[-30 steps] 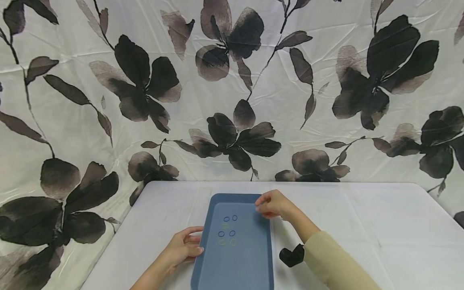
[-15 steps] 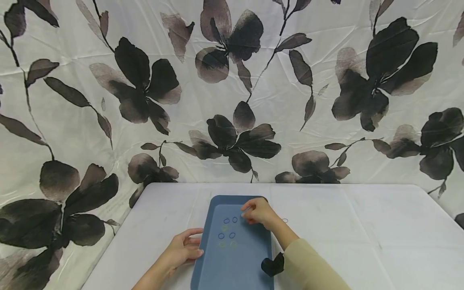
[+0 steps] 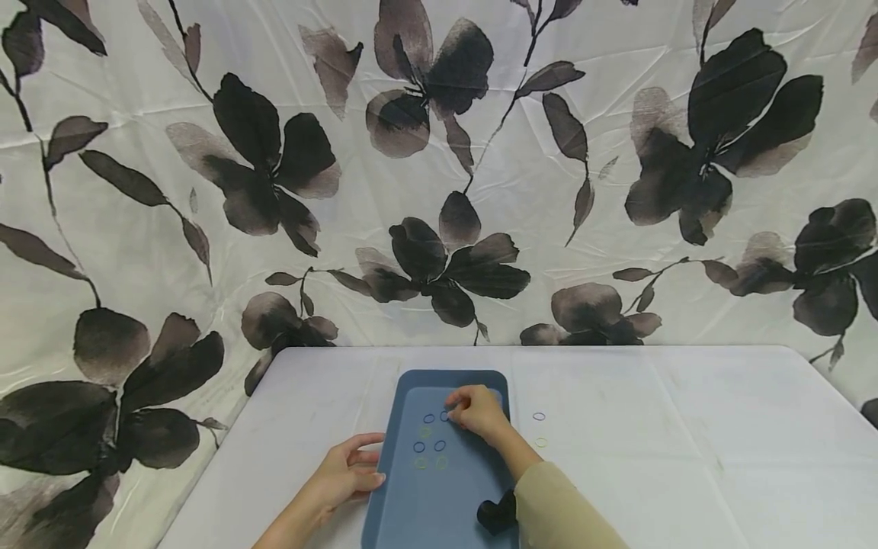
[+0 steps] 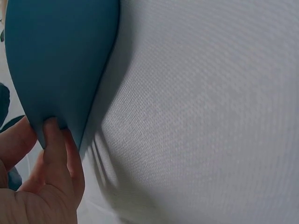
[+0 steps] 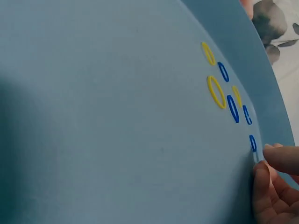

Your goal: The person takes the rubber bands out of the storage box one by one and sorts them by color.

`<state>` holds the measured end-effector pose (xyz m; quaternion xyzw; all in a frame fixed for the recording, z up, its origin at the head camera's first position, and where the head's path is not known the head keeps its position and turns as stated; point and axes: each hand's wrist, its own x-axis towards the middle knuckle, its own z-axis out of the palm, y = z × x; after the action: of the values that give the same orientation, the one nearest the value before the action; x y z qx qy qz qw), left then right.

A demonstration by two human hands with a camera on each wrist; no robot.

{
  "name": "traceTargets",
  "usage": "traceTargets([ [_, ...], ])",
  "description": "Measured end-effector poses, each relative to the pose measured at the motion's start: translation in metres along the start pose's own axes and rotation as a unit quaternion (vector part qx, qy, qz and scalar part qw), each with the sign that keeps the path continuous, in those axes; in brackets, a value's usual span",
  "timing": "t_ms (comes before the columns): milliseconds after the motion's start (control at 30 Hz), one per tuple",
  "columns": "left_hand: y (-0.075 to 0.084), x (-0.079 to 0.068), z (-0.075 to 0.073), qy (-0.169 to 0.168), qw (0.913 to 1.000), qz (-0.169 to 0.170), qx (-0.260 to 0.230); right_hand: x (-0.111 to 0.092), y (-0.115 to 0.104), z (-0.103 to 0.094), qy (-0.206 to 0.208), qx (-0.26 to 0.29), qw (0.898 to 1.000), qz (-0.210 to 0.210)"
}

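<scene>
My left hand (image 3: 343, 474) and right hand (image 3: 478, 413) share a white bench (image 3: 672, 427): the left grips the left side of a blue tray (image 3: 442, 518), long axis running away from me. The right, nearer the rings (image 5: 209, 87), curls over it, whether pinching anything I cannot tell, fingertips (image 5: 272, 153) just beside a blue ring (image 5: 252, 143); six others lie leftward or closer to me.

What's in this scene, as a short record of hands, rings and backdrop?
Left hand: grips the blue tray by its left edge
Right hand: above the tray, fingertips beside a blue ring; hold unclear
Tray rings: four blue, three yellow
Loose rings: two on the white table, right of the tray; one yellow, one darker
Backdrop: white cloth with dark flowers
</scene>
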<state>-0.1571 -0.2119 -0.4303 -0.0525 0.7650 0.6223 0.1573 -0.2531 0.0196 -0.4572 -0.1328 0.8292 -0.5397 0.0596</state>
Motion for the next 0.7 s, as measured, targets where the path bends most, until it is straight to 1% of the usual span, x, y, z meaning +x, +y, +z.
traceTargets([
  [100, -0.0009, -0.0005, -0.0005, 0.002, 1.0, 0.001, 0.0, 0.001, 0.0004, 0.0013, -0.022, -0.042, 0.998, -0.032],
  [200, -0.0016, -0.0004, -0.0001, 0.004, 1.0, 0.003, 0.001, 0.002, 0.0004, 0.0024, -0.038, -0.096, 0.992, -0.068],
  [300, -0.001, 0.0006, 0.0, 0.005, 1.0, 0.003, -0.001, 0.0041, 0.0006, 0.004, -0.033, -0.131, 0.987, -0.09],
  [367, -0.0017, 0.0008, 0.0008, 0.006, 1.0, 0.001, -0.002, 0.0043, 0.0014, 0.0048, -0.024, -0.137, 0.986, -0.088],
  [500, -0.0021, 0.0013, 0.0011, 0.009, 1.0, 0.001, -0.002, 0.0048, 0.0013, 0.0049, -0.007, -0.134, 0.988, -0.07],
  [700, -0.0026, 0.0014, 0.001, 0.008, 1.0, 0.005, -0.004, 0.0024, -0.0012, 0.0024, -0.005, -0.145, 0.988, -0.054],
])
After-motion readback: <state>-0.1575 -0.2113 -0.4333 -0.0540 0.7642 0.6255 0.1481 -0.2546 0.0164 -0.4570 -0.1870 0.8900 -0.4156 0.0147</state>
